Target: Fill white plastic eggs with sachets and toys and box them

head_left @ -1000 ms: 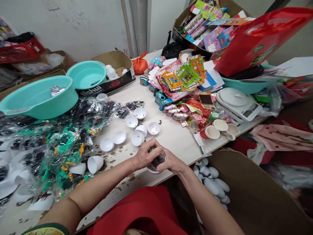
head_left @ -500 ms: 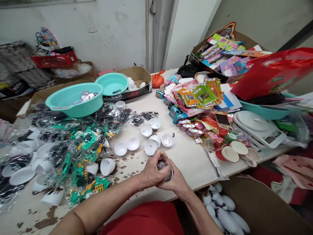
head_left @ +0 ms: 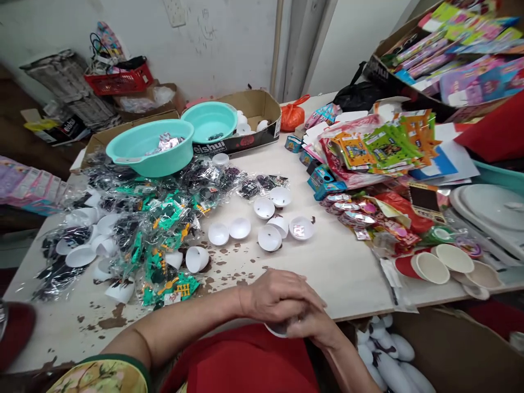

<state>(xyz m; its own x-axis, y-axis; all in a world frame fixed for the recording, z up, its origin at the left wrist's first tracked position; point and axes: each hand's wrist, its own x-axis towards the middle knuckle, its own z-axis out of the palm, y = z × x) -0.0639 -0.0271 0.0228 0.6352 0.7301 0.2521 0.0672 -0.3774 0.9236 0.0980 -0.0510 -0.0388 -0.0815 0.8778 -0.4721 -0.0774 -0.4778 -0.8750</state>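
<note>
Close to my body, at the table's front edge, my left hand (head_left: 282, 297) is closed over a white plastic eggshell half (head_left: 277, 329). My right hand (head_left: 314, 326) wraps the same shell from the other side, slightly blurred. Only a strip of the shell's rim shows; its contents are hidden under my fingers. On the table ahead lie several white shell halves (head_left: 239, 228), cups upward. One of them (head_left: 302, 228) has a small printed paper in it. To the left are clear bags of green and orange plastic pieces (head_left: 170, 213).
Two turquoise basins (head_left: 151, 164) stand at the back left beside a cardboard tray (head_left: 262, 136). On the right are candy packets (head_left: 385, 147), paper cups (head_left: 429, 267) and a kitchen scale (head_left: 491, 204). Below the right edge, a box holds white eggs (head_left: 403, 347).
My hands have come down and closer to my body. My left hand now covers the top of what they hold, where a dark bagged piece showed before. The view has turned left.
</note>
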